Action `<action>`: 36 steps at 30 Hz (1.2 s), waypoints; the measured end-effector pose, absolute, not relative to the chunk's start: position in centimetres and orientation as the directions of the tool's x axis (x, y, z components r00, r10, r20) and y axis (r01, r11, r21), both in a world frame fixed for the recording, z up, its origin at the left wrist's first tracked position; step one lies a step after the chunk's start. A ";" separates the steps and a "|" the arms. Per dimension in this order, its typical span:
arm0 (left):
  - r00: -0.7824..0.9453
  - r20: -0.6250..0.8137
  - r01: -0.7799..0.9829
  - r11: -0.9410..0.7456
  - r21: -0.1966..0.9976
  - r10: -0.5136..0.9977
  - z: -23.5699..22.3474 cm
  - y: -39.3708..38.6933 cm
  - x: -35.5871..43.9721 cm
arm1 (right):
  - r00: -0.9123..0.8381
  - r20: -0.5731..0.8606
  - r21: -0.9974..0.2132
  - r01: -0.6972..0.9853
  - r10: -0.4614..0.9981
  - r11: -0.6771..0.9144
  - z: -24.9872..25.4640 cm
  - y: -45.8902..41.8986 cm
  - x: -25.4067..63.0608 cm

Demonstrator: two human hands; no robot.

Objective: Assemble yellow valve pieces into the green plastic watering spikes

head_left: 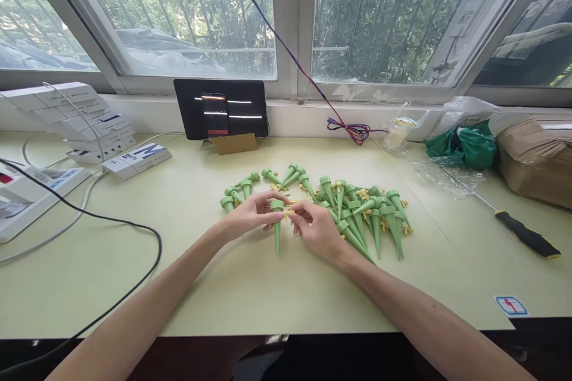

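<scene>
Between the thumb and fingers of my left hand (251, 214) is a green plastic watering spike (277, 232), its ribbed cap up and its tip pointing down. My right hand (317, 229) pinches a small yellow valve (289, 214) against the side of that spike, just below the cap. Whether the valve sits in the spike's hole I cannot tell. To the right of my right hand lies a pile of green spikes (378, 226), many with yellow valves on them. A looser group of spikes (245, 187) lies behind and left of my left hand.
A tablet (187, 110) leans by the window. White boxes (136, 161) and a power strip (40, 202) stand left, with a black cable (134, 225) crossing the table. At right are a screwdriver (527, 235), a green bag (465, 146) and a brown package (536, 161).
</scene>
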State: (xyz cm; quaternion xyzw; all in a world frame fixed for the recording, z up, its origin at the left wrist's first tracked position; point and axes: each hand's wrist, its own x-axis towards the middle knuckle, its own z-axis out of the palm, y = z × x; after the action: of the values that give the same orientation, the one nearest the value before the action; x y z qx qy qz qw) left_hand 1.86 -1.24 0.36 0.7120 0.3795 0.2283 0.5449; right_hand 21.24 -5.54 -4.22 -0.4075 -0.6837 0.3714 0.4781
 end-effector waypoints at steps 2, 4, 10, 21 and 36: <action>0.603 -0.086 0.299 -0.125 0.946 0.793 0.3 -1.3 2.0 | -0.216 0.346 -0.902 0.190 0.913 0.387 -4.3 -5.5 21.2; 0.596 -0.079 0.303 -0.133 0.944 0.799 0.3 -1.4 2.2 | -0.220 0.340 -0.908 0.176 0.914 0.380 -4.4 -5.5 21.2; 0.609 -0.066 0.272 -0.131 0.953 0.790 0.1 -1.6 2.4 | -0.225 0.315 -0.922 0.159 0.922 0.354 -4.3 -5.4 21.2; 0.624 -0.104 0.250 -0.072 0.966 0.774 -0.1 -1.6 2.4 | -0.267 0.292 -0.909 0.222 0.918 0.354 -4.2 -5.6 21.4; 0.649 -0.118 0.233 -0.048 0.971 0.751 -0.1 -1.6 2.3 | -0.275 0.263 -0.912 0.242 0.925 0.331 -4.5 -5.4 21.4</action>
State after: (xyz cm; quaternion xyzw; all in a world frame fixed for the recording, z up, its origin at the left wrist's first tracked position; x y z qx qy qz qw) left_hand 2.30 -1.58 -0.10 0.6898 0.3567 0.2195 0.5905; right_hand 21.35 -5.42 -4.49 -0.4209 -0.6929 0.3966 0.4306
